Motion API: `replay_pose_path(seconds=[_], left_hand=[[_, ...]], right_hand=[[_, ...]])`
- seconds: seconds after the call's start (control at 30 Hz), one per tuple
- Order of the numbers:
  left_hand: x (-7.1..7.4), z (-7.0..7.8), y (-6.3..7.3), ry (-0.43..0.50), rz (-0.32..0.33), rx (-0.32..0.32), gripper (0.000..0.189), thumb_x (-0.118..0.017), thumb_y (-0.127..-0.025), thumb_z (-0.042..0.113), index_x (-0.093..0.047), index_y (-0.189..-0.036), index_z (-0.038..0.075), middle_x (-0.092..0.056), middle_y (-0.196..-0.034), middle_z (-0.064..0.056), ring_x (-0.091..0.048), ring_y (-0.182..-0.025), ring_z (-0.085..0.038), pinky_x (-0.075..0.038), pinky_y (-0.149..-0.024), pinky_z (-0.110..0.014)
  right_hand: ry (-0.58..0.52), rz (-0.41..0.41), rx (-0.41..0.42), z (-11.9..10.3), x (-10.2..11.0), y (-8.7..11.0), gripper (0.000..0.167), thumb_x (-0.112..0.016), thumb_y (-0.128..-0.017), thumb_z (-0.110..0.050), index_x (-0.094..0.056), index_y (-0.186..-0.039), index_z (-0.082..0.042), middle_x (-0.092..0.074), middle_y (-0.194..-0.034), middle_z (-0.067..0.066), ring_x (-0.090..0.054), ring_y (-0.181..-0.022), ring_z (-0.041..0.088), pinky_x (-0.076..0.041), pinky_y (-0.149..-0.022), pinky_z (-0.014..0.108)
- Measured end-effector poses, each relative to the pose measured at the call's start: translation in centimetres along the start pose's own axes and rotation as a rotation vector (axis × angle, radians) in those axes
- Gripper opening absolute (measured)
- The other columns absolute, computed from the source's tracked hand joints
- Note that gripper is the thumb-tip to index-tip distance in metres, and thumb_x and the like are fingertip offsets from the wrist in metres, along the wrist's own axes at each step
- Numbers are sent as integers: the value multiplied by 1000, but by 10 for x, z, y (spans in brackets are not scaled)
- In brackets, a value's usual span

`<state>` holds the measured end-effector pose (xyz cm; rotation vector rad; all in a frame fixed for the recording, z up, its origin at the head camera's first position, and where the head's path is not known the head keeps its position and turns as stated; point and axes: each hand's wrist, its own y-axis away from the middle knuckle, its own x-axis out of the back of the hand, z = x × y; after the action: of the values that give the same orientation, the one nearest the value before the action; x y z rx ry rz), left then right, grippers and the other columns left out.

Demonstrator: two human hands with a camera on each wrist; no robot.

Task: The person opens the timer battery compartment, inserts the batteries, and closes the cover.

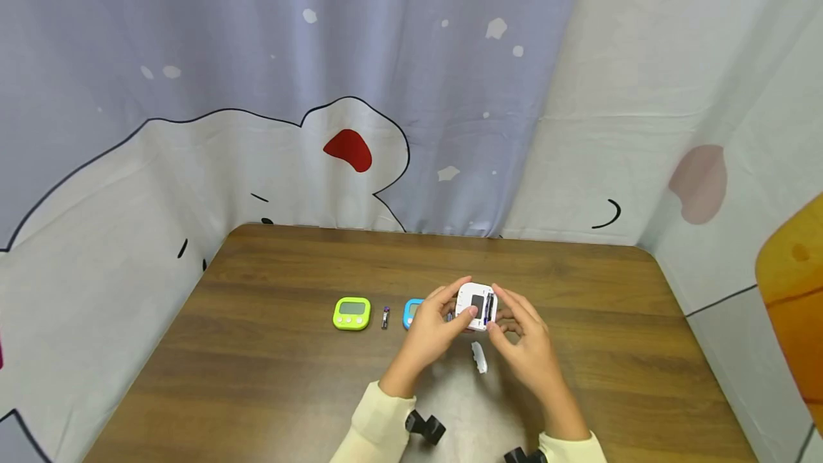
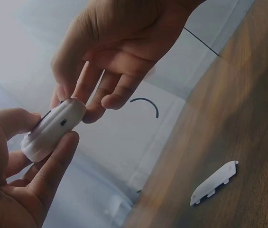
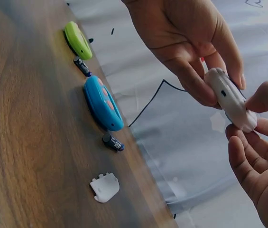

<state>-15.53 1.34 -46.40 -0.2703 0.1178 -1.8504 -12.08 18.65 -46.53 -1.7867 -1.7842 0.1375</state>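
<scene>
Above the table, a white digital timer (image 1: 464, 306) is held with its back up and its battery slot uncovered. Inside the slot lies a dark battery (image 1: 490, 308). My left hand (image 1: 432, 331) grips the timer's left side, thumb on the back and fingers beneath. On the opposite side, my right hand (image 1: 529, 349) pinches the slot end between thumb and fingers. A small switch (image 2: 63, 122) shows on the timer's edge in the left wrist view. Below the hands, the white battery cover (image 1: 479, 357) lies loose on the wood, its tabs visible in the right wrist view.
Left of the hands, a green timer (image 1: 351, 314) rests on the wooden table (image 1: 257, 370) with a battery (image 1: 385, 318) beside it. A blue timer (image 3: 100, 102) is partly behind my left hand, another battery (image 3: 113, 142) near it. A printed curtain (image 1: 450, 127) hangs behind the table.
</scene>
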Motion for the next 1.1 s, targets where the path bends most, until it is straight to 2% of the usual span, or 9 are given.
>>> replay_pose_path(seconds=[0.1, 0.3, 0.47, 0.53, 0.6, 0.83, 1.1], left_hand=[[-1, 1, 0, -3, 7, 2, 48, -66, -92, 3, -52, -138, 0, -56, -113, -19, -65, -102, -27, -55, -70, -21], [-1, 0, -1, 2, 13, 11, 47, -65, -91, 1, -52, -137, 0, -60, -116, -20, -67, -98, -24, -55, -68, -21], [-5, -24, -6, -19, 29, 12, 49, -66, -92, 4, -52, -139, 2, -63, -114, -17, -67, -94, -20, -54, -65, -20], [-6, -35, -8, -29, 36, 14, 50, -67, -92, 6, -51, -140, 5, -65, -113, -15, -67, -92, -18, -54, -64, -21], [-6, -38, -8, -40, 47, 10, 50, -69, -91, 9, -53, -139, 9, -66, -111, -11, -67, -90, -15, -54, -63, -22], [-9, -38, -7, -93, 50, -23, 49, -72, -89, 15, -58, -136, 13, -64, -108, -4, -65, -86, -10, -54, -64, -24], [-9, -40, -7, -130, 53, -28, 49, -72, -89, 16, -59, -136, 16, -62, -103, -2, -64, -86, -10, -54, -65, -26]], right_hand=[[14, 7, 2, -2, -2, 1, 55, -65, -82, 18, -51, -134, 10, -52, -127, 29, -61, -88, 37, -55, -71, 23], [63, 37, 67, -2, -7, 0, 60, -66, -78, 22, -51, -135, 8, -53, -126, 30, -59, -85, 35, -55, -68, 25], [73, 48, 71, -3, -8, 1, 60, -65, -78, 23, -52, -135, 7, -54, -125, 30, -60, -85, 34, -55, -67, 25], [65, 45, 57, -4, -8, 1, 60, -65, -79, 22, -52, -135, 7, -53, -126, 30, -60, -86, 35, -55, -68, 26], [62, 44, 37, -5, -9, 1, 59, -65, -80, 22, -52, -135, 6, -53, -125, 30, -60, -86, 35, -56, -69, 27], [36, 62, -76, -7, -8, 0, 56, -63, -81, 22, -53, -134, 6, -54, -122, 28, -60, -89, 37, -55, -69, 30], [31, 84, -137, -9, -9, -1, 50, -62, -83, 19, -56, -131, 5, -56, -118, 25, -60, -88, 33, -55, -69, 31]])
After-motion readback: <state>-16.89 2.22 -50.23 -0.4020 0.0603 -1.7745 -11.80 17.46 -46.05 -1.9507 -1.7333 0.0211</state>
